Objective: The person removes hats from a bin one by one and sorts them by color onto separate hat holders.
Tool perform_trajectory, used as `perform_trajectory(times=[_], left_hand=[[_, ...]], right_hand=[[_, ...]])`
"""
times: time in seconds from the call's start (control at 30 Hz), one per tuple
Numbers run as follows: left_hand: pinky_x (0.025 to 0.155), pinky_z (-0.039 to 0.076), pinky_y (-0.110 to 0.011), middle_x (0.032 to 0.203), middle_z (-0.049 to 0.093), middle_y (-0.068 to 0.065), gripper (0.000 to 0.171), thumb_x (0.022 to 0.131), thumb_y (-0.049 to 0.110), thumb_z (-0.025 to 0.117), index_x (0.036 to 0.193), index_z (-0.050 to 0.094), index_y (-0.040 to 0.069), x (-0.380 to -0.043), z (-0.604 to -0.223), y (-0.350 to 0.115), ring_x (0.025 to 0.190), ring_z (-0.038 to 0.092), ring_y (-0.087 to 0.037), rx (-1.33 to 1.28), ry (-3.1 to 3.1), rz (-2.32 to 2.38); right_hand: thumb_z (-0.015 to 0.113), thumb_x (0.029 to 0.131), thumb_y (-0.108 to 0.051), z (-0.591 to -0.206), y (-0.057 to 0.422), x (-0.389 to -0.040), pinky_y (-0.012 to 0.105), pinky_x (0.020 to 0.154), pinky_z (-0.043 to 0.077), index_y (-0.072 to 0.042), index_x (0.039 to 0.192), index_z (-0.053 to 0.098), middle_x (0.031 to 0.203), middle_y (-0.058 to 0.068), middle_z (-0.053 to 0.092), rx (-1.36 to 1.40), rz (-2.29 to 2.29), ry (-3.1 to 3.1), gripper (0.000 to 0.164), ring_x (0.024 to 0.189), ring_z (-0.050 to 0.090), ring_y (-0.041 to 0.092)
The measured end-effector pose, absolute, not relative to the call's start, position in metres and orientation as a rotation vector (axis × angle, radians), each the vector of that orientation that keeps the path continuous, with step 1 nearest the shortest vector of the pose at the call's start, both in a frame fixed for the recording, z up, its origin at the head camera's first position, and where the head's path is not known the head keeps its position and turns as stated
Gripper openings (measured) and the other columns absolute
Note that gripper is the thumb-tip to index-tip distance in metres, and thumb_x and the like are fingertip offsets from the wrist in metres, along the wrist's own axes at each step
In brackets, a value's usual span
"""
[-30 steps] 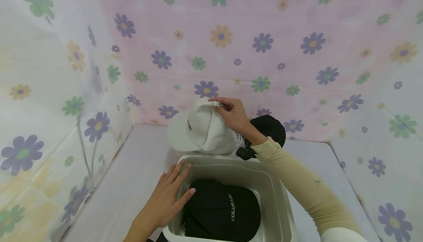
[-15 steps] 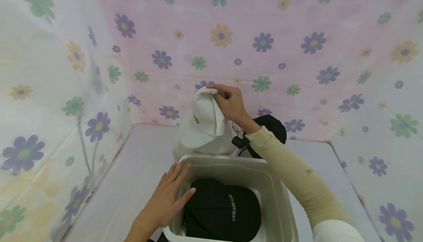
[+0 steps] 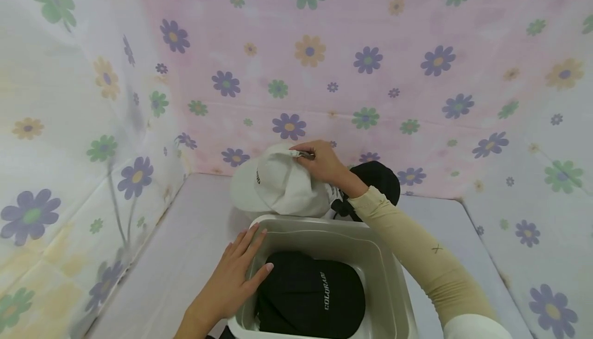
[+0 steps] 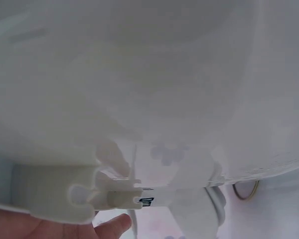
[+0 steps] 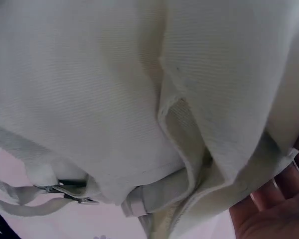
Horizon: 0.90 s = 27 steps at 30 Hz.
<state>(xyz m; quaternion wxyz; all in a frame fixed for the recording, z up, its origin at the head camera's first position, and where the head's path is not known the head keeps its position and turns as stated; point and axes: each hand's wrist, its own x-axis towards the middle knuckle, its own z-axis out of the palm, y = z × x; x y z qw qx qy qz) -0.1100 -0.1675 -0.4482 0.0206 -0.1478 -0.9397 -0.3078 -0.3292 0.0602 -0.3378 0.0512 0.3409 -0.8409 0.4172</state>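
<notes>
Holds lower than half a second ago, and a little farther left, an off-white woven-fabric baseball cap (image 3: pixel 289 187) with small dark lettering; pinches a raised edge of it between thumb and fingers of the right hand (image 3: pixel 321 163), probably for a thin, easy fold to grasp without bending the brim; leaves it brim to the left, close behind the far rim of a pale grey-beige rectangular plastic bin (image 3: pixel 324 240); cannot tell whether touching that rim; shows layered brim edges in the left wrist view, so perhaps stacked with another white cap, though too crowded there to be certain. Lays the left hand (image 3: pixel 231 274) along the bin's left rim, with fingers straight and the thumb over the inside, gripping nothing; presumably steadies the bin this way, just as half a second ago. Contains, down on the bin's floor, a soft black fabric cap (image 3: pixel 310 298) with white lettering turned sideways, covering much of the base but leaving bare plastic to the right. Passes a beige sleeve (image 3: pixel 412 254) in front of a rounded black thing (image 3: pixel 379 179), perhaps another cap, beside the off-white one on the pale lavender tabletop (image 3: pixel 180 236); too hidden for a full shape.
</notes>
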Motion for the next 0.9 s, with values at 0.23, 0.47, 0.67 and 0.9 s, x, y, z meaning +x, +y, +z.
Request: perform_trajectory(times=[0.23,0.47,0.67,0.9], left_hand=[[0.116,0.017,-0.074,0.171,0.013,-0.002,0.070,0.105,0.053,0.048,0.163,0.026,0.020,-0.110,-0.447,-0.167,0.156,0.013,-0.038,-0.465,-2.900,-0.989],[0.116,0.016,-0.074,0.171,0.012,-0.003,0.070,0.105,0.050,0.050,0.163,0.026,0.018,-0.111,-0.447,-0.166,0.156,0.012,-0.039,-0.475,-2.895,-1.025],[0.115,0.017,-0.074,0.171,0.014,-0.004,0.069,0.105,0.046,0.053,0.162,0.027,0.018,-0.110,-0.448,-0.167,0.156,0.013,-0.040,-0.473,-2.879,-1.026],[0.116,0.019,-0.072,0.171,0.016,-0.005,0.070,0.105,0.048,0.052,0.162,0.028,0.016,-0.110,-0.450,-0.169,0.155,0.014,-0.041,-0.482,-2.855,-1.021]], right_hand=[[0.065,0.098,-0.001,-0.320,0.057,-0.335,0.038,0.101,0.054,-0.001,0.120,0.074,0.122,0.018,0.072,0.959,1.249,-2.416,0.024,0.118,0.067,0.030],[0.061,0.100,0.000,-0.315,0.071,-0.338,0.040,0.103,0.053,-0.001,0.125,0.072,0.128,0.019,0.069,0.847,1.269,-2.403,0.027,0.121,0.065,0.031],[0.065,0.100,-0.008,-0.330,0.083,-0.340,0.043,0.098,0.055,-0.001,0.132,0.068,0.132,0.017,0.067,0.953,1.225,-2.653,0.033,0.117,0.066,0.030],[0.067,0.099,-0.011,-0.345,0.085,-0.342,0.045,0.109,0.048,0.002,0.137,0.063,0.137,0.018,0.064,1.104,1.201,-2.723,0.040,0.128,0.060,0.031]])
